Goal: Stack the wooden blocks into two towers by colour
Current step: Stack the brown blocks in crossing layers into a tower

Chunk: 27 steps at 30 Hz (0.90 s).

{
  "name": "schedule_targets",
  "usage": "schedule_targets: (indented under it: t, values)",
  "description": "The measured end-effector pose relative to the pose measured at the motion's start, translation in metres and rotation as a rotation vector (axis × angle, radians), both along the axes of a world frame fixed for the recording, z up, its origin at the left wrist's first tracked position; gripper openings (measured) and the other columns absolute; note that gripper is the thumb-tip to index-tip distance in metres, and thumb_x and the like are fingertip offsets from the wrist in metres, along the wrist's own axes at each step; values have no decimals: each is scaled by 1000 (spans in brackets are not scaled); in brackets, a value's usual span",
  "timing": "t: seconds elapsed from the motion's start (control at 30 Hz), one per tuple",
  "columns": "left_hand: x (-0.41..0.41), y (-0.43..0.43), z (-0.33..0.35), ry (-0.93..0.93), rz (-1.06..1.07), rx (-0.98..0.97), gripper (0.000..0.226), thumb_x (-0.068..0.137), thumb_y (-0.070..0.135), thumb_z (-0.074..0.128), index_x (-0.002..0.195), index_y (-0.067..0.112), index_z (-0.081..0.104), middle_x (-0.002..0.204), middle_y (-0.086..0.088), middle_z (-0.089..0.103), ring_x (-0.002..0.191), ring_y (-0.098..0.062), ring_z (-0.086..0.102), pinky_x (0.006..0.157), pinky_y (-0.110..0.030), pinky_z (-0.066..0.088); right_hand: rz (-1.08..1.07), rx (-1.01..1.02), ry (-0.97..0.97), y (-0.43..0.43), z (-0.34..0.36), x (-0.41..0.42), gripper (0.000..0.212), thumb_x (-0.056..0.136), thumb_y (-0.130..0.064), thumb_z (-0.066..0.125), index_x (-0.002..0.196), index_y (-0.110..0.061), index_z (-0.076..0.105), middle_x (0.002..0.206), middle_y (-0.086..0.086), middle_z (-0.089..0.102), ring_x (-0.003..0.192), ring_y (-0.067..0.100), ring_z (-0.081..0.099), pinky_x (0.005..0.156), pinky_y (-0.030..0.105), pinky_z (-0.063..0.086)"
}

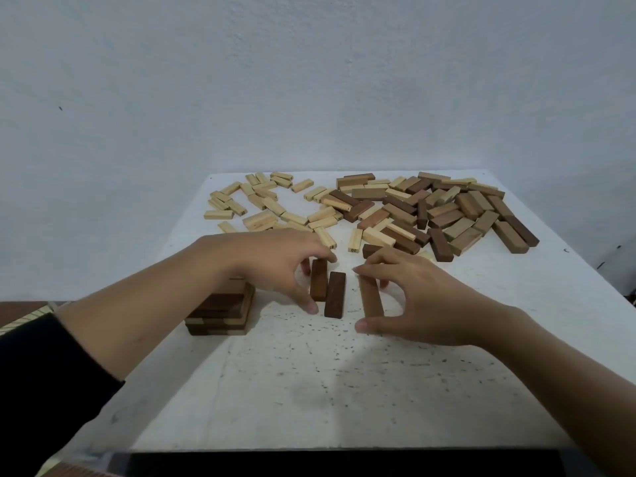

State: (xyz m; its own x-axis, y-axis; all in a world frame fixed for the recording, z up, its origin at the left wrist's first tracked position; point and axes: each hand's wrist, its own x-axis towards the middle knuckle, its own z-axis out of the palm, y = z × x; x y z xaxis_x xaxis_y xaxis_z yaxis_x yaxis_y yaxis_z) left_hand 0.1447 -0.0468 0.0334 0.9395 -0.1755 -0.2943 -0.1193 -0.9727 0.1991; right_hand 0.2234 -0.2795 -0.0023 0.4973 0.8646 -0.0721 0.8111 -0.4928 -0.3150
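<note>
The left hand (pixel 275 266) grips a dark block (pixel 318 280) end to end between thumb and fingers. The right hand (pixel 413 301) pinches a brown block (pixel 371 301) the same way. A 3rd block (pixel 335 294) lies untouched between them, just beside the dark one. Under the left forearm, near the table's left edge, stands a low tower (pixel 220 311) of brown layers. Both hands are well apart from the near edge. Towards the far edge lie 2 heaps of smooth rectangular sticks: a pale heap (pixel 265 208) and a brown heap (pixel 447 211) with pale ones mixed in. The table (pixel 309 390) is white and speckled; behind it is a plain pale wall (pixel 309 80).
</note>
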Motion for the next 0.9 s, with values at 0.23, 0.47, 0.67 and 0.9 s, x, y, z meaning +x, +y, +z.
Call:
schedule_targets:
  t: [0.23,0.47,0.67,0.9]
  values:
    - [7,-4,3,-18,-13,-15,77,70,57,86,136,26,60,116,11,61,105,-6,58,94,-31,50,14,97,26,12,-5,4,75,79,-63,73,143,-29,52,126,-14,50,111,5,46,84,13,37]
    - [0,-16,-3,-95,-35,85,65,69,69,81,114,24,68,97,4,64,92,-13,59,84,-40,53,42,146,64,15,-6,5,56,80,-58,77,129,-35,61,113,-17,50,98,-6,45,70,11,35]
    - [-6,-24,-2,-110,33,103,65,70,71,78,110,21,70,93,1,65,88,-15,60,80,-41,54,42,107,66,16,-3,9,68,72,-63,80,130,-33,61,106,-16,55,94,-10,44,68,13,39]
    - [-10,-29,-3,-121,81,83,73,68,69,81,122,22,67,99,6,63,94,-12,58,83,-34,53,24,114,118,15,-2,11,73,69,-59,85,133,-33,61,105,-15,57,91,-7,49,71,13,39]
